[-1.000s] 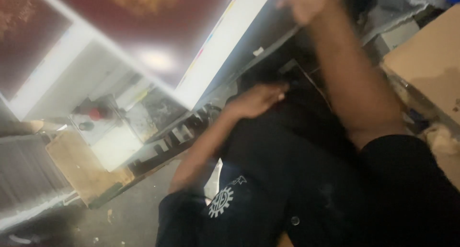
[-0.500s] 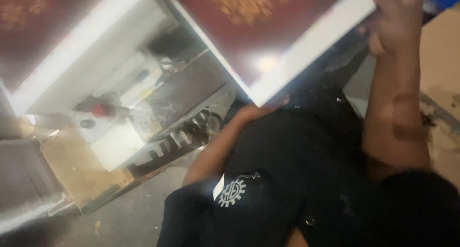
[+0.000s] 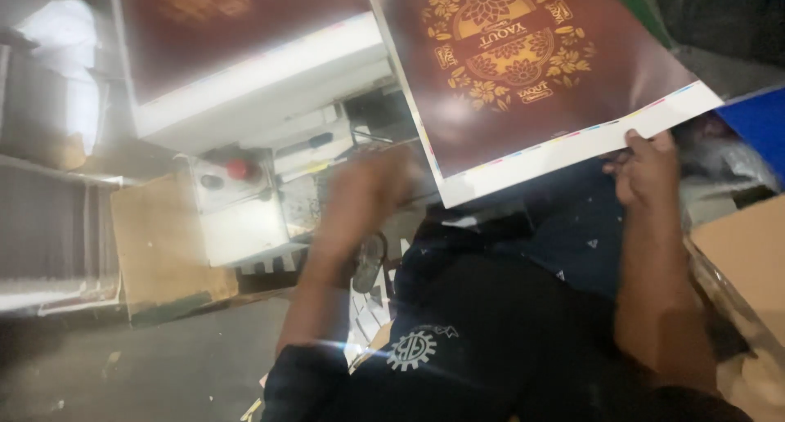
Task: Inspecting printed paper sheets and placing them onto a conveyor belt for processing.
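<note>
Up near the top of the head view, a big printed sheet (image 3: 523, 87) is held out in the air. It is dark red-brown with a gold flower pattern in the middle and a white border along its lower edge. Small colour marks run along that border.

The right hand (image 3: 646, 168) grips the sheet at the lower right part of the white border. Its fingers (image 3: 634, 140) are closed on the paper edge, with the thumb on top of the sheet. The arm comes down from there toward the bottom right.

The left hand (image 3: 368, 189) is lower and to the left of the sheet. It is blurry, so I cannot tell if its fingers are wide or curled. It does not seem to touch the sheet; it hangs just below the sheet's left corner.

A second sheet (image 3: 245, 38) of the same dark colour lies at the top left, on a white stack (image 3: 270, 95) of paper. Below it stands a white box (image 3: 237, 213) with a red button (image 3: 237, 170) and a dark knob beside it. To the left of the white box is a piece of brown cardboard (image 3: 159, 242). More cardboard (image 3: 740, 258) shows at the right edge, and something blue (image 3: 760, 123) sits above it.

The person wears a black shirt (image 3: 491, 340) with a small white wheel-shaped picture on it. The grey floor (image 3: 163, 373) is at the bottom left.
</note>
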